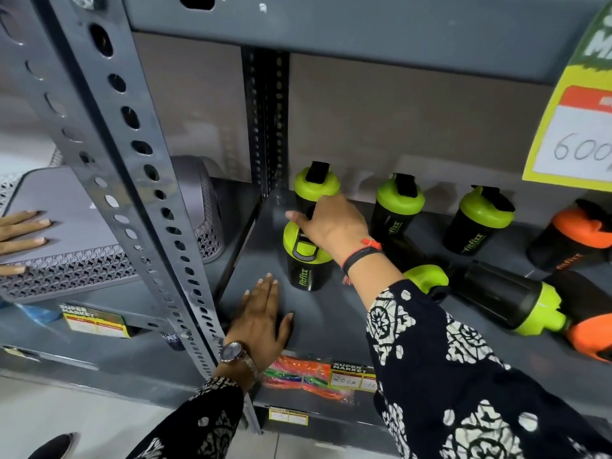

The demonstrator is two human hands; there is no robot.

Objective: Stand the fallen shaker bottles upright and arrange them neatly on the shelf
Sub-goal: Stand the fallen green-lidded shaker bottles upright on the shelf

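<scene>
At three o'clock the frame edge cuts off an orange-lidded bottle (576, 238) and a yellow price sign (576, 127). The right hand (331, 226) hides part of the back corner bottle (314, 185). Its wrist covers most of a fallen green-lidded bottle (427, 278).

I'm in a shop aisle: grey slotted-metal shelf (331, 313), "Super Market" price tag (351, 376) on its edge, yellow handwritten price sign (576, 140), identical shaker bottles (397, 210) in rows.
</scene>
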